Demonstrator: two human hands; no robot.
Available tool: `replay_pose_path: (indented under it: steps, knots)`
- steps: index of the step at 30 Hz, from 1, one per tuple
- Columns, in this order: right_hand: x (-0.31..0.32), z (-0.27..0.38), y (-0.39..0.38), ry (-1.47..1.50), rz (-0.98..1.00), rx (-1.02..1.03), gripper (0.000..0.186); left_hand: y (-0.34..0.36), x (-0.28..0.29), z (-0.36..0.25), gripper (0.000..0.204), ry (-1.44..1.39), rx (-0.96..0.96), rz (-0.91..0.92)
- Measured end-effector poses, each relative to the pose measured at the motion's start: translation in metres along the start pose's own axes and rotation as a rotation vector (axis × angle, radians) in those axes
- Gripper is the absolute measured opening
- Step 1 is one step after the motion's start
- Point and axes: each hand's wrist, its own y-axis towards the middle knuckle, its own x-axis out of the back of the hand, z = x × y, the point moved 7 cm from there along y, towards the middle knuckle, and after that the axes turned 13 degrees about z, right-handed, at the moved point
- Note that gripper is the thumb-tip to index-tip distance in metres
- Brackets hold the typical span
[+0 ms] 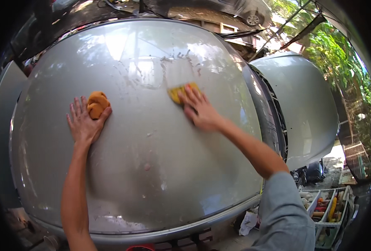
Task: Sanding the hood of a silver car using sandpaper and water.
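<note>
Pressing both hands onto the silver roof (pixel 131 142) now, reaching well out over the paint! Setting the left hand (pixel 85 127) down on the left part of it, spreading the fingers wide and nestling an orange lump (pixel 97 104) in the fork between thumb and forefinger. Touching that lump with the thumb, resting it on the roof (looking soft and creased, but not giving away its exact material).

Over to the right hand (pixel 204 115), and holding a yellow pad (pixel 176 93) there, laying the fingers across its top and pressing it against the roof! Blurring a little at those fingers, and leaving the pad's far left corner peeking out. Lying just beyond it, running up toward the far edge: dark smears (pixel 181 56) and wet-looking streaks. Shining all around with pale reflections, too.

Glancing right, past the roof's edge, and finding a silver hood (pixel 307 111), with leafy plants (pixel 325 50) behind. Spotting a parked car (pixel 237 8) at the top. Dropping to the lower right: catching a grey sleeve (pixel 284 209), a pale crate (pixel 327 224) carrying assorted tools and containers, and a crumpled white rag (pixel 247 224) near the roof's lower edge.
</note>
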Motion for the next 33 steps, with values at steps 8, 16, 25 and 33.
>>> replay_pose_path:
  steps: [8, 16, 25, 33]
  knots:
    - [0.067, -0.129, 0.097, 0.079, -0.029, -0.386, 0.063, 0.023, -0.011, -0.032, 0.112, -0.018, -0.091, 0.024]
    - [0.026, -0.083, -0.014, -0.014, 0.046, 0.062, 0.063, 0.017, -0.001, -0.012, 0.108, 0.042, -0.050, -0.044]
    - [0.017, -0.120, 0.005, 0.112, -0.205, -0.061, 0.067, 0.010, -0.008, 0.011, 0.103, 0.050, -0.047, -0.019]
    - [0.067, -0.238, 0.050, 0.015, -0.502, -0.340, 0.059, 0.051, -0.058, -0.027, 0.109, 0.034, -0.163, -0.088]
